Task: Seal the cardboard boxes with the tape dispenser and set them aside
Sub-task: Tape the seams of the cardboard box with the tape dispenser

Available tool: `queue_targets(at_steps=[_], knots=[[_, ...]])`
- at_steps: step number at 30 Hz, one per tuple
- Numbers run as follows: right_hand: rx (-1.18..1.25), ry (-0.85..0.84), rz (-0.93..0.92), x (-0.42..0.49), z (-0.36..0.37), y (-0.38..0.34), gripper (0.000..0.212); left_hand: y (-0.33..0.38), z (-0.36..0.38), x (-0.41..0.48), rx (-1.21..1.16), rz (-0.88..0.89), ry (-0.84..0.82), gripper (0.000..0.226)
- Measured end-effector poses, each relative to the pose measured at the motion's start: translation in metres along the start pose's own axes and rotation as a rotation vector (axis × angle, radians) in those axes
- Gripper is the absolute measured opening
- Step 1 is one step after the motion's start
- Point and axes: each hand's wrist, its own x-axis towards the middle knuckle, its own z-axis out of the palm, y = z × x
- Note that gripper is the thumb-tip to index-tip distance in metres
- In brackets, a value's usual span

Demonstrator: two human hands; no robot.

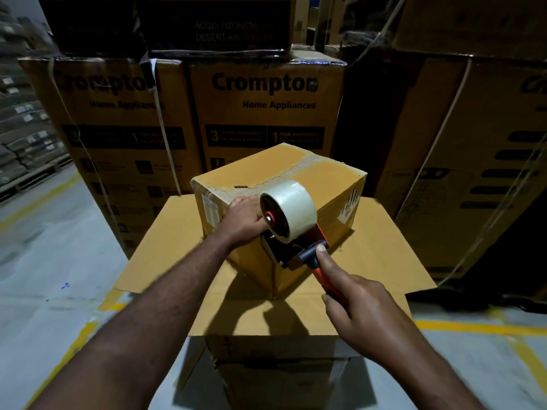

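A dim warehouse aisle is shown. The grey concrete floor [44,261] is marked with yellow lines [473,328]. Tall brown cartons [266,113] printed "Crompton Home Appliances" are stacked across the back and bound with straps [166,137]. At far left, labelled bundles [23,137] are piled on a pallet [32,176]. The upper cartons are lost in shadow.

Mustard-tan cardboard box [325,180], plain, with a pale ribbed strip of tape [296,165] along the top seam, a white printed label [210,210] on the left face and a white hand symbol [349,207] on the right face. Milky, translucent tape roll [296,208] on a red hub [269,217]. Tape dispenser [279,251] black in the body, red in the handle [322,276]. Beneath, a larger plain tan box [384,261]. Behind, mustard cartons [266,113] with black lettering and black panels. Grey floor [44,261] with yellow lines [473,328].
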Motion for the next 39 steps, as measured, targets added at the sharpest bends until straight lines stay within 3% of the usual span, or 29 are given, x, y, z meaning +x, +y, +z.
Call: queue_targets(at_steps=[2, 8, 12, 16, 20, 24, 31, 33, 36, 39], knots=[[-0.004, -0.014, 0.013, -0.006, 0.000, 0.007, 0.084, -0.006, 0.001, 0.004, 0.058, 0.050, -0.010, 0.048], [0.048, -0.009, 0.057, -0.016, 0.007, 0.024, 0.083, -0.022, 0.000, 0.017, 0.154, 0.106, -0.160, 0.095], [0.040, 0.009, 0.039, -0.010, 0.020, 0.021, 0.087, -0.014, -0.003, 0.008, 0.157, 0.101, -0.194, 0.075], [0.004, 0.001, 0.039, -0.008, 0.027, 0.019, 0.093, -0.005, 0.012, -0.029, 0.118, 0.225, -0.126, 0.052], [-0.059, -0.039, 0.041, -0.009, 0.031, 0.012, 0.098, 0.000, 0.025, -0.041, 0.205, 0.210, -0.088, 0.054], [-0.046, -0.024, 0.106, -0.005, 0.031, -0.014, 0.090, 0.003, 0.031, -0.041, 0.154, 0.047, -0.068, 0.063], [0.125, -0.016, 0.272, 0.003, 0.039, -0.036, 0.078, -0.006, 0.043, -0.039, 0.270, 0.071, -0.022, 0.051], [0.092, -0.026, 0.286, 0.000, 0.039, -0.037, 0.079, -0.007, 0.050, -0.042, 0.300, 0.062, -0.025, 0.061], [-0.035, -0.017, 0.222, -0.008, 0.046, -0.039, 0.082, -0.011, 0.061, -0.047, 0.350, 0.057, -0.049, 0.100], [-0.034, -0.029, 0.226, -0.003, 0.040, -0.030, 0.081, -0.013, 0.063, -0.043, 0.355, 0.058, -0.041, 0.107]])
